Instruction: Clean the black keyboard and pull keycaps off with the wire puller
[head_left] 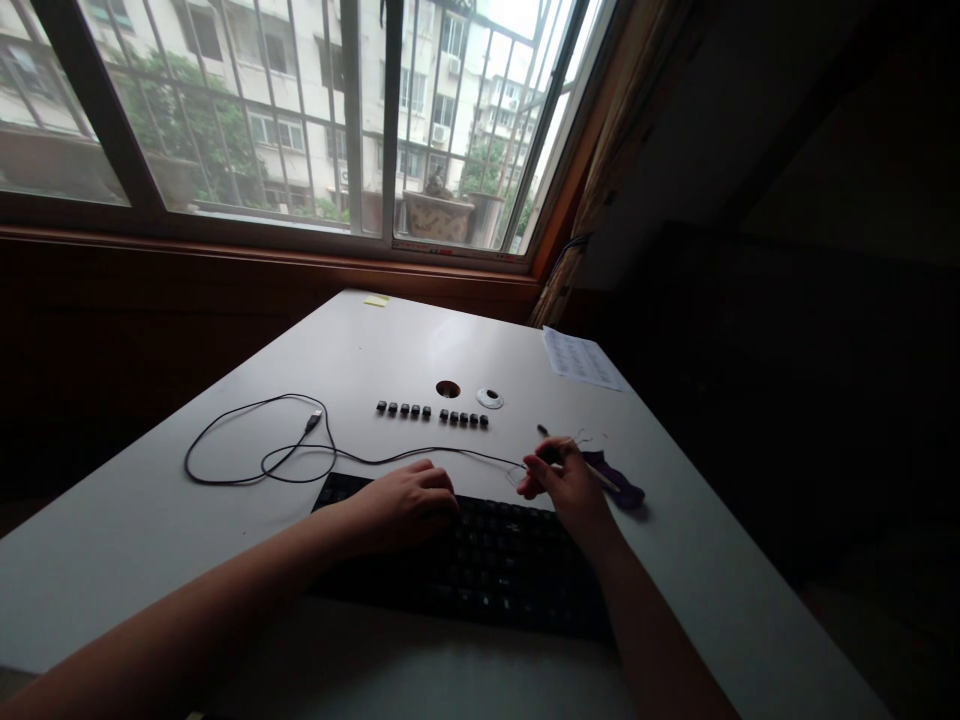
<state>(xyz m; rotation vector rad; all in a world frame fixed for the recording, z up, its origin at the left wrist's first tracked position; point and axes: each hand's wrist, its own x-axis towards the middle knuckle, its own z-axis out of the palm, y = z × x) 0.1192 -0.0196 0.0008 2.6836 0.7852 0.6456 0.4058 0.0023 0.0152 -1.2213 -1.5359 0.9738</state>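
A black keyboard (480, 565) lies on the white desk (150, 520) in front of me. My left hand (405, 500) rests on its upper left part, fingers curled down onto the keys. My right hand (566, 485) hovers over the keyboard's far right corner, fingers pinched on a thin wire-like tool (574, 440) with a purple handle (619, 485). A row of loose black keycaps (433, 412) sits on the desk beyond the keyboard. The keyboard's black cable (262, 450) loops to the left and ends in a USB plug (313, 420).
A round cable hole (448, 388) and its white cover ring (490, 398) lie behind the keycaps. A printed paper sheet (581, 358) is at the far right, a yellow note (376, 299) at the far edge. A barred window (300, 120) stands behind.
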